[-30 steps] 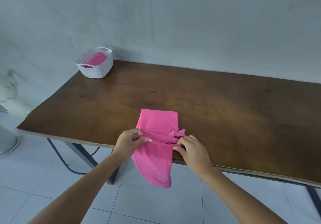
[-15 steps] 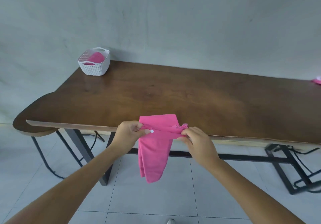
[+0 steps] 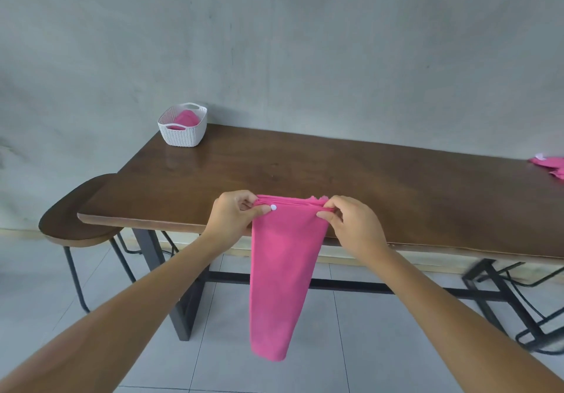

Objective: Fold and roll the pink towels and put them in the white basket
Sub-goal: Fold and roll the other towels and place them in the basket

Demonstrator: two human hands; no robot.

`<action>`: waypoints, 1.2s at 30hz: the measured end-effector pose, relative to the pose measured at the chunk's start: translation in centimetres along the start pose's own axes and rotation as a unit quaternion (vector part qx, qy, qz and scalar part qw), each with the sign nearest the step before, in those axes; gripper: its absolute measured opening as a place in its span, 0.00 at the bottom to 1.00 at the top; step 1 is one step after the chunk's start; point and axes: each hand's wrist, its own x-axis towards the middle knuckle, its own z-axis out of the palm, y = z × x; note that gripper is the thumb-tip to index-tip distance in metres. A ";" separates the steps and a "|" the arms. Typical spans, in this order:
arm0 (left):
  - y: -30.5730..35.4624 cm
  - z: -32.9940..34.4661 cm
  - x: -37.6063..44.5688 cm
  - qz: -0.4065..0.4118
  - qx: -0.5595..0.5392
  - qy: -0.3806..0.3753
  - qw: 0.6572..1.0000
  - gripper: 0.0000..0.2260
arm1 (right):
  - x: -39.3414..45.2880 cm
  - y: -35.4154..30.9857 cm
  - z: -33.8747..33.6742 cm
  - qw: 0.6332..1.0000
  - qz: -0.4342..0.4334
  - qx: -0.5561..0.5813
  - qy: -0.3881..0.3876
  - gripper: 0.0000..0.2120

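Note:
A pink towel [image 3: 282, 276] folded into a long strip hangs in the air in front of the table's near edge. My left hand [image 3: 236, 217] pinches its top left corner, beside a small white button. My right hand [image 3: 351, 225] pinches the top right corner. The towel's lower end dangles over the floor. The white basket [image 3: 183, 135] stands at the table's far left corner with a pink towel [image 3: 184, 117] inside. More pink towels [image 3: 549, 165] lie at the table's far right edge.
The long dark wooden table [image 3: 335, 179] stands against a grey wall. A wooden stool [image 3: 76, 218] sits at its left end. Black metal legs and cables run under the table over a tiled floor.
Both hands have lifted the towel off the table, so it now hangs free and stretched between them. The view has pulled back from the table.

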 end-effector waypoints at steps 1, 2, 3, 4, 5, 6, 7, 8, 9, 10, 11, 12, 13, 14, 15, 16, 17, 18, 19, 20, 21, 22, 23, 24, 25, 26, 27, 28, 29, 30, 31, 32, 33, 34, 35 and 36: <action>-0.1 -0.1 -0.1 0.000 0.002 -0.005 1.000 0.13 | 0.0 0.0 0.1 1.000 0.001 0.000 -0.005 0.09; -0.2 -0.2 -0.2 -0.001 -0.001 -0.008 1.000 0.12 | -0.1 0.0 0.2 1.000 0.001 0.000 -0.010 0.09; -0.3 -0.3 -0.2 -0.004 -0.005 -0.009 1.000 0.12 | -0.1 -0.1 0.4 1.000 0.002 0.002 -0.013 0.09; -0.3 -0.5 -0.2 -0.006 -0.009 -0.010 1.000 0.11 | 0.0 -0.1 0.5 1.000 0.005 0.005 -0.014 0.09; -0.4 -0.6 -0.1 -0.007 -0.010 -0.010 1.000 0.11 | 0.1 -0.3 0.7 1.000 0.008 0.009 -0.015 0.09; -0.4 -0.8 0.0 -0.008 -0.010 -0.012 1.000 0.11 | 0.2 -0.4 0.9 1.000 0.011 0.013 -0.015 0.09; -0.3 -0.9 0.0 -0.009 -0.011 -0.014 1.000 0.12 | 0.4 -0.5 1.0 1.000 0.012 0.017 -0.013 0.09; -0.4 -1.2 0.1 -0.009 -0.012 -0.015 1.000 0.12 | 0.6 -0.7 1.2 1.000 0.013 0.020 -0.012 0.09; -0.4 -1.4 0.2 -0.008 -0.011 -0.017 1.000 0.13 | 0.8 -0.9 1.3 1.000 0.014 0.023 -0.010 0.09; -0.5 -1.7 0.3 -0.006 -0.011 -0.017 1.000 0.13 | 1.0 -1.0 1.3 1.000 0.014 0.026 -0.007 0.09; -0.5 -1.9 0.5 -0.003 -0.013 -0.018 1.000 0.13 | 1.3 -1.2 1.4 0.999 0.014 0.028 -0.006 0.09; -0.6 -2.2 0.6 -0.002 -0.016 -0.019 1.000 0.12 | 1.5 -1.4 1.5 0.999 0.014 0.030 -0.006 0.09; -0.7 -2.4 0.8 -0.001 -0.019 -0.020 1.000 0.12 | 1.8 -1.6 1.6 0.999 0.014 0.033 -0.005 0.08; -0.8 -2.6 1.0 -0.001 -0.022 -0.020 1.000 0.12 | 2.0 -1.7 1.7 0.999 0.017 0.037 -0.003 0.08; -0.8 -2.7 1.1 -0.003 -0.023 -0.020 1.000 0.12 | 2.2 -1.8 1.7 0.999 0.021 0.044 -0.003 0.07; -0.7 -2.8 1.2 -0.005 -0.024 -0.019 1.000 0.12 | 2.3 -1.9 1.8 0.998 0.025 0.050 -0.002 0.07; -0.6 -2.9 1.2 -0.006 -0.025 -0.018 1.000 0.13 | 2.4 -1.9 1.7 0.998 0.026 0.052 -0.002 0.07; -0.4 -3.0 1.3 -0.005 -0.025 -0.019 0.999 0.13 | 2.6 -2.0 1.5 0.998 0.023 0.051 -0.002 0.07; -0.2 -3.0 1.4 -0.003 -0.024 -0.021 0.999 0.12 | 2.8 -2.1 1.3 0.999 0.016 0.046 -0.001 0.08; 0.1 -3.0 1.5 -0.001 -0.022 -0.021 1.000 0.12 | 2.9 -2.1 1.0 0.999 0.007 0.036 0.001 0.08; 0.4 -2.9 1.6 0.002 -0.019 -0.018 1.000 0.11 | 3.0 -2.1 0.6 1.000 -0.005 0.020 0.003 0.09; 0.6 -2.8 1.7 0.005 -0.012 -0.012 1.000 0.11 | 3.1 -2.1 0.2 1.000 -0.016 0.001 0.004 0.09; 0.9 -2.5 1.8 0.011 -0.002 -0.004 1.000 0.11 | 3.3 -2.1 -0.2 0.999 -0.027 -0.021 0.005 0.09; 1.1 -2.3 1.9 0.018 0.008 0.004 1.000 0.12 | 3.3 -2.0 -0.7 0.998 -0.038 -0.045 0.005 0.09; 1.2 -2.0 2.0 0.028 0.016 0.013 0.999 0.12 | 3.3 -2.0 -1.1 0.996 -0.047 -0.075 0.003 0.09; 1.4 -1.6 2.1 0.039 0.023 0.020 0.999 0.13 | 3.3 -1.9 -1.5 0.993 -0.054 -0.107 -0.002 0.09; 1.5 -1.3 2.3 0.047 0.031 0.022 0.998 0.12 | 3.3 -1.7 -1.8 0.989 -0.057 -0.138 -0.012 0.10; 1.5 -1.0 2.4 0.054 0.041 0.022 0.997 0.12 | 3.2 -1.5 -2.0 0.985 -0.058 -0.159 -0.020 0.10; 1.5 -0.6 2.6 0.057 0.049 0.020 0.997 0.11 | 3.0 -1.3 -2.2 0.984 -0.056 -0.165 -0.028 0.10; 1.3 -0.3 2.8 0.059 0.052 0.018 0.997 0.11 | 2.9 -1.0 -2.3 0.985 -0.053 -0.159 -0.029 0.10; 1.1 -0.1 3.0 0.060 0.050 0.015 0.997 0.11 | 2.8 -0.7 -2.3 0.988 -0.047 -0.146 -0.029 0.10; 0.9 0.2 3.2 0.061 0.048 0.011 0.997 0.11 | 2.7 -0.4 -2.2 0.990 -0.039 -0.132 -0.029 0.10; 0.6 0.6 3.4 0.064 0.046 0.007 0.997 0.11 | 2.6 0.0 -2.1 0.992 -0.029 -0.119 -0.031 0.10; 0.4 0.9 3.5 0.065 0.043 0.003 0.997 0.11 | 2.5 0.3 -1.9 0.994 -0.019 -0.103 -0.033 0.11; 0.1 1.2 3.7 0.061 0.038 -0.001 0.997 0.11 | 2.5 0.7 -1.6 0.996 -0.005 -0.083 -0.033 0.11; -0.2 1.5 3.9 0.054 0.031 -0.004 0.998 0.10 | 2.5 0.9 -1.3 0.998 0.009 -0.058 -0.027 0.11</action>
